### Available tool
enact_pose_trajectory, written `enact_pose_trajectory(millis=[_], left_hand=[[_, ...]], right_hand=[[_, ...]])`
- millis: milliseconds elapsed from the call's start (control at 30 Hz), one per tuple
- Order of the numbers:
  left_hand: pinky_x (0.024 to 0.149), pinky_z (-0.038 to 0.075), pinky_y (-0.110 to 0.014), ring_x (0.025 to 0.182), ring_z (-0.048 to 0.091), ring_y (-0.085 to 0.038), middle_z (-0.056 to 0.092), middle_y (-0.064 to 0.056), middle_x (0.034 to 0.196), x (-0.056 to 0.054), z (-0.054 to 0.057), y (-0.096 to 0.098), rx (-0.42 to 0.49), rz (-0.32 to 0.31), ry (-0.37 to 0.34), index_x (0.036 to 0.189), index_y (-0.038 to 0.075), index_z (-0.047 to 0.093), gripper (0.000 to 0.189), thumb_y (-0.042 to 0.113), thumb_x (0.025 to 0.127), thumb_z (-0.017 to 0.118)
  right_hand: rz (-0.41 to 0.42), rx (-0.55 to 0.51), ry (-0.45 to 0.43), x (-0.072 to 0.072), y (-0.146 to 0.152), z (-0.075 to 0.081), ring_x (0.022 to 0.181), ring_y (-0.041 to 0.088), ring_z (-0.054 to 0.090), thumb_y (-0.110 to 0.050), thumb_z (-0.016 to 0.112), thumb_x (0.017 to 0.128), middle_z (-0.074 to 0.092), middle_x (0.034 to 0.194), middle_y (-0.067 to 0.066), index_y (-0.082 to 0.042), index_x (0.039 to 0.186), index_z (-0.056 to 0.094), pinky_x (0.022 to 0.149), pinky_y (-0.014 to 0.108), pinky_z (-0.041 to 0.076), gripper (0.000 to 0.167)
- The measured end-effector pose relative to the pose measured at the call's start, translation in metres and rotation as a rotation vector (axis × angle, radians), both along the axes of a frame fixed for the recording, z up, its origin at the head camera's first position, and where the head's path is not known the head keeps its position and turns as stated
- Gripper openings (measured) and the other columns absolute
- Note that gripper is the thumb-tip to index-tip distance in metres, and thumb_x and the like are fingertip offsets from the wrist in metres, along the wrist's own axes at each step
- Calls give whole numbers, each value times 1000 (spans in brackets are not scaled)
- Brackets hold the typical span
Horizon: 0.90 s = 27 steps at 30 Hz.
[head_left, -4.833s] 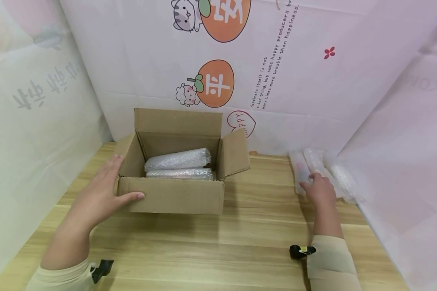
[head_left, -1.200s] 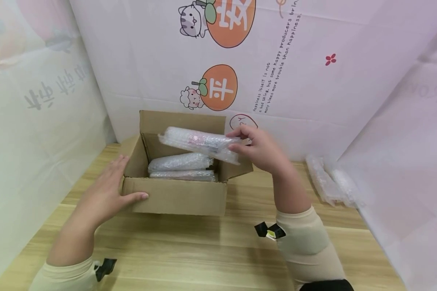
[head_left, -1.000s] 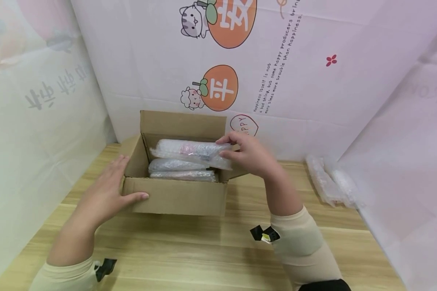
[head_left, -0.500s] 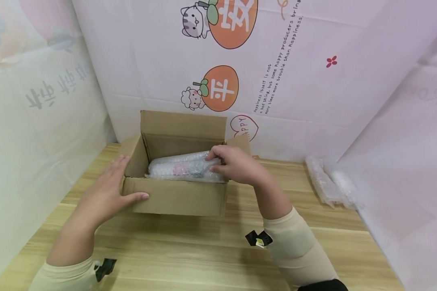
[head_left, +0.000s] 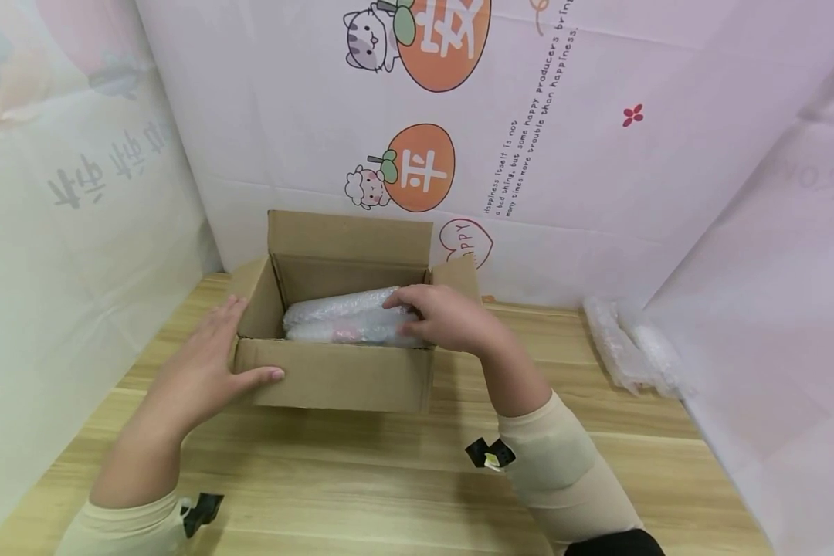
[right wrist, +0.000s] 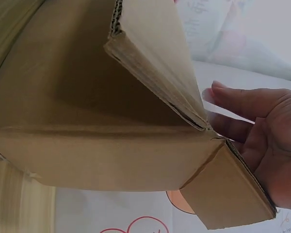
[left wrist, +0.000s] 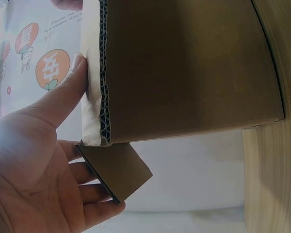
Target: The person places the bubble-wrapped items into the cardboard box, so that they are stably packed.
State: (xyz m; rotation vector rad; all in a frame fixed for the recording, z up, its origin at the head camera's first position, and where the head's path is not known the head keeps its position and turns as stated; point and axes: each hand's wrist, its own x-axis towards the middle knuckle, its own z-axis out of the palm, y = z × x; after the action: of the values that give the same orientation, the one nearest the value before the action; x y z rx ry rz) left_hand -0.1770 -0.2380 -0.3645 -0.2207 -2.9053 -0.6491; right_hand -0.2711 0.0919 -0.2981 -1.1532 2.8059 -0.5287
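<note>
An open cardboard box (head_left: 340,374) stands on the table with its flaps spread. Inside lie bubble-wrapped packages; the front one (head_left: 347,332) shows a pink patch, and another (head_left: 333,306) lies behind it. My left hand (head_left: 198,371) rests at the box's left front corner, its thumb along the front flap and its fingers by the left flap (left wrist: 117,170). At the right end of the packages, my right hand (head_left: 448,315) reaches over the box edge with loosely bent fingers, touching the wrap. In the right wrist view, the box flaps partly hide these fingers.
More bubble-wrapped packages (head_left: 618,347) lie on the wooden table (head_left: 361,471) at the right, near the side wall. A white printed sheet (head_left: 556,154) stands behind the box. The right flap (head_left: 459,278) leans outward beneath my right wrist.
My right hand has carried a pink-patched package from the right-hand pile into the box, lowered it to the front, and loosened its fingers. My left hand has stayed at the box corner.
</note>
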Motion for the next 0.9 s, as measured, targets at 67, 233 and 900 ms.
enact_pose_trajectory(millis=[67, 233, 900], left_hand=[[114, 15, -70, 149, 6, -46, 0, -17, 165, 0, 0, 0, 2, 0, -1, 159, 9, 1, 124, 77, 75, 62], [114, 16, -70, 149, 6, -46, 0, -17, 165, 0, 0, 1, 11, 0, 2, 159, 10, 1, 123, 77, 76, 62], [115, 13, -69, 149, 4, -45, -3, -16, 165, 1, 0, 0, 11, -6, -6, 159, 9, -1, 123, 76, 76, 62]], right_hand=[[1, 8, 0, 0, 0, 1, 117, 18, 59, -21, 68, 93, 64, 128, 1, -17, 130, 62, 102, 37, 48, 38], [-19, -40, 45, 2, 4, 6, 119, 16, 58, -27, 68, 94, 64, 129, 1, -15, 130, 63, 103, 37, 48, 38], [-154, -478, 126, 1, 53, 1, 138, 28, 43, -35, 66, 94, 42, 154, 0, -22, 151, 40, 109, 47, 44, 64]])
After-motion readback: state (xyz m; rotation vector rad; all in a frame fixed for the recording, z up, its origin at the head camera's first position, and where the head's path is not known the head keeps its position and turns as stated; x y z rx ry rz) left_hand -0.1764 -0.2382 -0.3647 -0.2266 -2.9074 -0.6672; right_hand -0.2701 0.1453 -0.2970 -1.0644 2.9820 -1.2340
